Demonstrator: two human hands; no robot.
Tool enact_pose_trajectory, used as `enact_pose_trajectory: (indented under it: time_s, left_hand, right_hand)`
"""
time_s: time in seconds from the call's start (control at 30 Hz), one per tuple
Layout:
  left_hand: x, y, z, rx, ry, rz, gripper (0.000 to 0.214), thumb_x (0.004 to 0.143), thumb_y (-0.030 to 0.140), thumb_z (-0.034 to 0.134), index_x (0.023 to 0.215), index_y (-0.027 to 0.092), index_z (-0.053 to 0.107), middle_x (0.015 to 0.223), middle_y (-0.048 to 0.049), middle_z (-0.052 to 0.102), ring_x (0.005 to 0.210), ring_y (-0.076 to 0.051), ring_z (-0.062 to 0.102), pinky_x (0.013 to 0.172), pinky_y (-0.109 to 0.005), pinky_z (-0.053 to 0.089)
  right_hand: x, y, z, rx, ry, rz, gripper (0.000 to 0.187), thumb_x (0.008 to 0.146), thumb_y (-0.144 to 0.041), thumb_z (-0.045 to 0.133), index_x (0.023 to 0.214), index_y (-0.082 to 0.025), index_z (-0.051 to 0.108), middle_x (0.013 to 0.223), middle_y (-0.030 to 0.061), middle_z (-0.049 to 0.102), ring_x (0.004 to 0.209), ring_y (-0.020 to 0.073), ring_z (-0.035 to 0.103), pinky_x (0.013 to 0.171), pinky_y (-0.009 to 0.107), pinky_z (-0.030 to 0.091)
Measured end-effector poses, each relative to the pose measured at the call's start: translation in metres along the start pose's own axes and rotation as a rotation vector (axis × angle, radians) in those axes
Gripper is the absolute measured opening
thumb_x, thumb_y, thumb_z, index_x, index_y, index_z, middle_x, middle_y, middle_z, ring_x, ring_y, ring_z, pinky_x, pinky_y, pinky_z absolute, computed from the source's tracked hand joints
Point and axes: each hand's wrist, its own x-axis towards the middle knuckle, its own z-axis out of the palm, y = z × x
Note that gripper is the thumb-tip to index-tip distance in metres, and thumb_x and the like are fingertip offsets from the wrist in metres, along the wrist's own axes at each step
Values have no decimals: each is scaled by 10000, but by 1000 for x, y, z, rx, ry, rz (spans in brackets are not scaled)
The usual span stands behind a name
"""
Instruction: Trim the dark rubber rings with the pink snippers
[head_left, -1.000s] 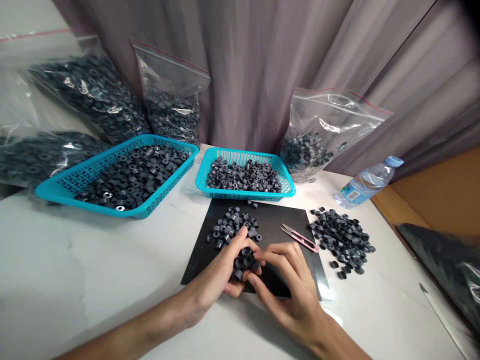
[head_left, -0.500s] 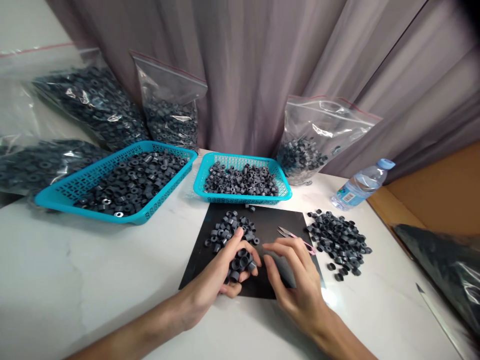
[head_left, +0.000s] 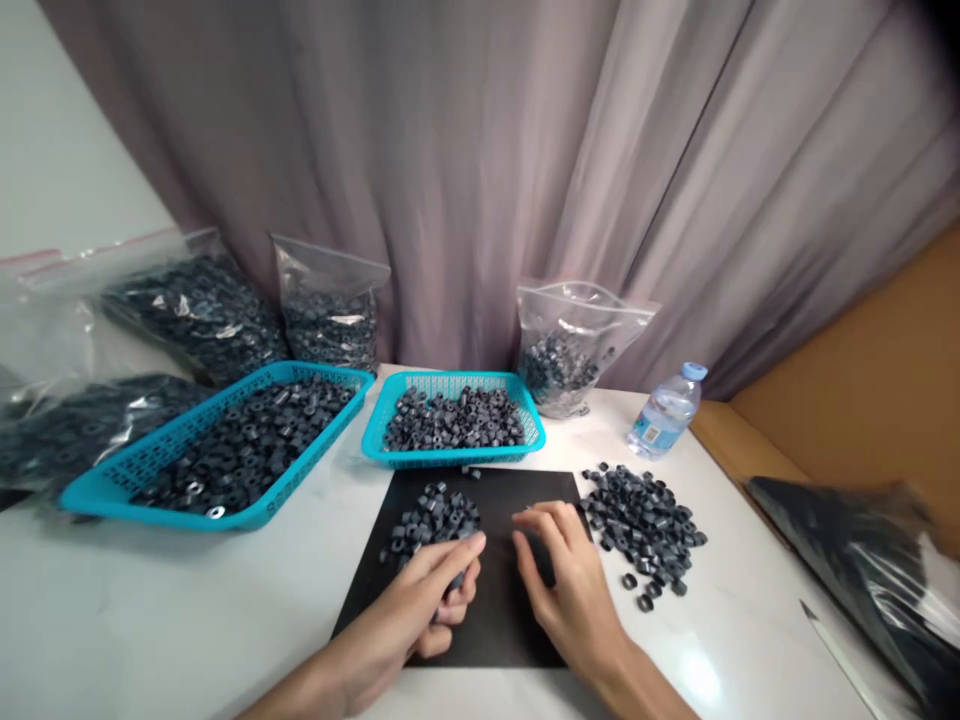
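My left hand (head_left: 431, 595) is curled round a handful of small dark grey plastic rings, of which only a few show between the fingers. It hovers over the black mat (head_left: 499, 630), just in front of a heap of such rings (head_left: 433, 520). My right hand (head_left: 562, 580) is over the mat's right side, fingers bent and apart, and I see nothing in its grasp. To its right, a second pile of dark rings (head_left: 641, 525) lies on the white table. The pink-handled scissors are hidden, apparently behind my right hand.
Two blue plastic baskets (head_left: 259, 512) (head_left: 450, 460) of dark parts stand behind the mat. Clear zip bags (head_left: 330, 310) of parts lean against the curtain, one bag (head_left: 559, 360) at the right. A water bottle (head_left: 666, 410) and a pointed blade-like tool (head_left: 832, 650) are at right.
The fingers of my left hand have closed over the rings, which were in plain sight in the palm before. The camera's view has tilted up, so everything sits lower. My right hand stays open.
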Motion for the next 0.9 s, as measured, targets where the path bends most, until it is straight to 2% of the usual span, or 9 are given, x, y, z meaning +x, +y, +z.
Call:
enact_pose_trajectory:
  time_s: [0.13, 0.27, 0.3, 0.37, 0.47, 0.6, 0.73, 0.8, 0.9]
  left_hand:
    - [11, 14, 4, -9, -9, 58, 552, 691, 685, 692, 734, 178, 479, 674, 62, 349, 540, -59, 229, 483, -208, 70]
    - [34, 53, 17, 190, -7, 300, 558, 740, 728, 593, 725, 183, 470, 659, 60, 354, 500, -54, 227, 448, -207, 64]
    - [42, 69, 23, 322, -1, 419, 570, 767, 757, 517, 713, 193, 455, 644, 60, 350, 484, -59, 223, 430, -210, 83]
    - [58, 110, 38, 409, 20, 551, 560, 777, 755, 503, 691, 206, 434, 619, 68, 335, 469, -61, 230, 424, -213, 119]
    - [81, 184, 63, 557, 111, 779, 512, 851, 686, 470, 671, 209, 431, 588, 59, 356, 479, -74, 286, 449, -222, 204]
    - [104, 273, 91, 875, 234, 1021, 356, 901, 500, 566, 775, 169, 591, 722, -12, 568, 735, -144, 530, 626, -247, 393]
    - [125, 316, 111, 1258, 236, 990, 291, 929, 377, 590, 1102, 147, 632, 1106, -80, 656, 967, -211, 635, 828, -396, 529]
    - [134, 324, 120, 1420, 203, 920, 335, 928, 343, 602, 1213, 168, 595, 1225, -94, 626, 1028, -229, 639, 866, -447, 546]
    - [144, 328, 133, 1570, 159, 832, 350, 930, 334, 602, 1242, 177, 585, 1258, -99, 613, 1056, -237, 634, 880, -452, 547]
  right_hand:
    - [6, 6, 6, 4, 32, -5, 131, 948, -144, 488, 1028, -208, 570, 951, 56, 599, 859, 189, 617, 732, 308, 549]
    - [10, 10, 8, 17, 31, -8, 147, 951, -116, 457, 1015, -205, 556, 935, 48, 584, 856, 186, 605, 740, 308, 537]
    - [10, 10, 8, 20, 33, -5, 145, 951, -115, 456, 1010, -206, 553, 931, 46, 580, 853, 185, 603, 736, 307, 535]
    - [11, 10, 10, 29, 37, 2, 138, 952, -119, 454, 996, -210, 548, 927, 43, 575, 846, 188, 602, 729, 308, 533]
    - [12, 10, 13, 35, 46, 6, 138, 946, -115, 449, 963, -216, 541, 915, 43, 575, 840, 197, 604, 715, 314, 533]
    - [11, 11, 20, 30, 65, -2, 149, 922, -98, 451, 934, -219, 535, 893, 44, 577, 822, 209, 608, 685, 320, 532]
    - [9, 13, 32, 15, 91, -26, 158, 894, -84, 446, 921, -221, 521, 871, 47, 576, 793, 222, 602, 679, 342, 531]
    - [8, 13, 38, 8, 121, -29, 166, 876, -78, 448, 911, -226, 514, 863, 43, 574, 777, 220, 601, 716, 356, 536]
    - [7, 10, 44, -16, 143, -30, 177, 853, -71, 449, 897, -230, 512, 854, 41, 577, 765, 220, 596, 756, 372, 539]
